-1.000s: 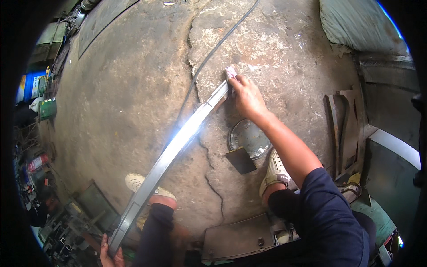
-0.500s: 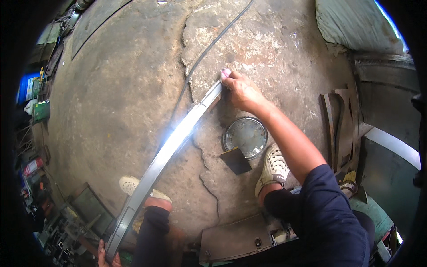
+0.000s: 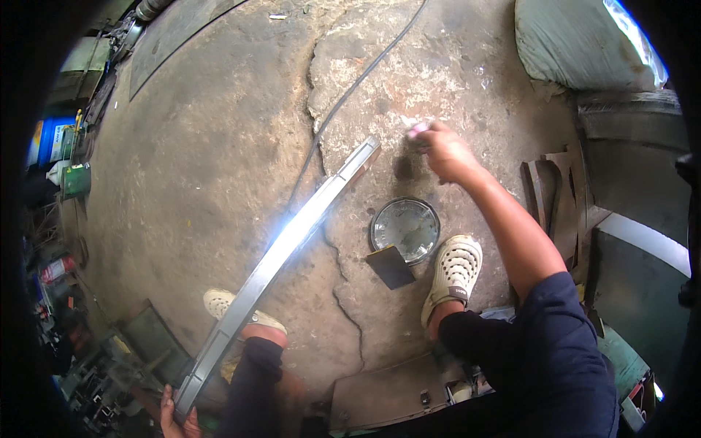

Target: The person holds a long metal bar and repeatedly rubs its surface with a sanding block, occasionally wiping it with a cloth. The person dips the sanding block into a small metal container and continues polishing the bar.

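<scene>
metal bar (image 3: 276,257) over the floor (image 3: 182,182), long axis slanting, far end upper right.
left hand (image 3: 169,419) grasps its near end; right hand (image 3: 451,155), apart, pinches pinkish cloth (image 3: 418,131); shallow round tin (image 3: 398,219), contents unclear.

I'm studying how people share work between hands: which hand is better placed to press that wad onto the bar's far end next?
Probably the right. The right hand holds the pinkish wad close beside the far end of the metal bar, while the left hand grips the opposite end.
</scene>
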A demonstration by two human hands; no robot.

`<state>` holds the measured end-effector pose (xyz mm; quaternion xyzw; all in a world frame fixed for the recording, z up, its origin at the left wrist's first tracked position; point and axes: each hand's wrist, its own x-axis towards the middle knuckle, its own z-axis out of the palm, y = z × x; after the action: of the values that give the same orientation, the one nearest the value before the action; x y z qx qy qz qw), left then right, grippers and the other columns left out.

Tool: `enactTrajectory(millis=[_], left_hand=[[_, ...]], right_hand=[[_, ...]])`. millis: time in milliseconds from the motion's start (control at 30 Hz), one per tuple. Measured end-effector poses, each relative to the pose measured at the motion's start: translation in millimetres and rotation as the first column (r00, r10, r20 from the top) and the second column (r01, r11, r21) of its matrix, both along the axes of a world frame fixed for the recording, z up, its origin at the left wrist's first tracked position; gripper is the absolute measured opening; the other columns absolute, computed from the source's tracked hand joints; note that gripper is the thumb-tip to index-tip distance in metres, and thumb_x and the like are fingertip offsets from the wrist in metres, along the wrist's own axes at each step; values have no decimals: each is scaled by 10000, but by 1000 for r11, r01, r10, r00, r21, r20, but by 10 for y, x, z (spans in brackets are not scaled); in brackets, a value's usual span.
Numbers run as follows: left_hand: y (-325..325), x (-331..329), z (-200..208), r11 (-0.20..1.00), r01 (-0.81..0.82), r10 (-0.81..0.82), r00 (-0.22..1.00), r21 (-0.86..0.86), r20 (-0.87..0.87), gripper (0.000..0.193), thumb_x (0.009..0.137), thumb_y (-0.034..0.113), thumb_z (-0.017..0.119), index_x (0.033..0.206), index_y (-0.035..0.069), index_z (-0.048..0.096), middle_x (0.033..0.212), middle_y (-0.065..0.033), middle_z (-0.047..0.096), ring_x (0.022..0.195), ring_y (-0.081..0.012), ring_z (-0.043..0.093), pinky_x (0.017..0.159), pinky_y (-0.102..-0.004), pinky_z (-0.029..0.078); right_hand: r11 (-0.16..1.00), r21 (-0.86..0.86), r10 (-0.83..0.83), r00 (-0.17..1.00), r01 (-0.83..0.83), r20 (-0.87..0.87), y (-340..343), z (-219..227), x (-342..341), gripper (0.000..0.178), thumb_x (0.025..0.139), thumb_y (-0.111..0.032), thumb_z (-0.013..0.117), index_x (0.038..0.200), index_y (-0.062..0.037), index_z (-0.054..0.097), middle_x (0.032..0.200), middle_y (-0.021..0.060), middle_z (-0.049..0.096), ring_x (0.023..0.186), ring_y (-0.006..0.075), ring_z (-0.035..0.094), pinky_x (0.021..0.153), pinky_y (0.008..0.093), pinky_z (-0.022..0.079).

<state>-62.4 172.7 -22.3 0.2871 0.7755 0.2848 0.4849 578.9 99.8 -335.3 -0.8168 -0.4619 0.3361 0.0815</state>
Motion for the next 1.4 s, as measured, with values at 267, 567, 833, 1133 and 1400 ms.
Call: enactTrajectory(millis=[267,567,833,1133,1400], left_hand=[[13,-18,7,994,109,-109,994,-28,1,541,920,212,620,1426,48,522,1410,-6,571,1150,-138,615,886,-252,548],[-26,281,236,995,95,-94,995,25,-24,551,910,196,601,1434,54,511,1380,-76,552,1168,-174,590,887,-291,542],[-131,208,129,997,75,-75,997,24,10,499,940,177,572,1417,42,515,1353,-118,562,1140,-187,622,853,-297,584],[-61,123,162,989,137,-140,988,51,58,489,955,175,584,1421,44,515,1385,-104,562,1182,-189,616,890,-290,587],[-92,201,203,982,173,-176,984,79,29,515,968,187,587,1446,32,477,1390,-123,549,1149,-176,630,861,-268,592]], right_hand=[[981,119,-180,952,155,246,-920,16,128,512,864,-139,621,1367,-77,550,1265,193,574,1199,360,579,996,486,464],[898,122,-439,877,423,197,-1449,-56,-2130,558,786,-460,777,1063,-14,591,1011,171,587,986,340,580,886,459,443],[923,-65,-358,908,380,217,-1369,-135,-2500,560,761,-381,820,1144,-48,583,1114,127,588,1090,295,550,930,442,397],[827,328,-437,889,456,-133,-1513,-17,-2239,274,820,-41,665,1084,-32,592,970,212,607,918,442,618,799,508,502],[942,213,-322,879,259,353,-1113,49,-1764,575,777,42,601,1332,-112,601,1422,128,531,1268,314,511,1013,456,404]])
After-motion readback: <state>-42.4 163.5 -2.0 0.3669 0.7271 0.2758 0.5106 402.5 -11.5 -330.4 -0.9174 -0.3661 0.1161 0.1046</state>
